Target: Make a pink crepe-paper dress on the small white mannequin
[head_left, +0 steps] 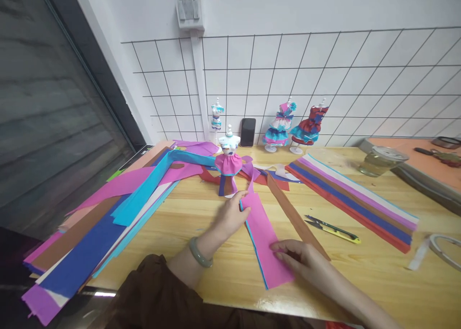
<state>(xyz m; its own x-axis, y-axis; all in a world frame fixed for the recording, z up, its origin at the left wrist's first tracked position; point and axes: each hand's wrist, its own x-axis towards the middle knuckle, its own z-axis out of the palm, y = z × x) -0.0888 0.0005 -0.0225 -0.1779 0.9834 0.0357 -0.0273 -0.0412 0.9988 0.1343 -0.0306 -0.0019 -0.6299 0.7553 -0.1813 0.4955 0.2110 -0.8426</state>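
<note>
1. the left hand (230,217) lies flat, fingers spread, on the upper end of a pink paper strip (264,240) at the frame's centre.
2. the right hand (300,261) — fingers loosely curled, gripping nothing — presses the strip's lower part onto the bench (360,271).
3. a small dressed mannequin (229,163) stands just above; yellow snips (333,228) lie to the right.

Pink crepe strip (264,240) over a blue layer, brown strip (293,213) beside it, yellow-handled snips (333,229), green bangle (199,253), mannequin (229,165) in magenta skirt, pale wood table (360,271).
</note>
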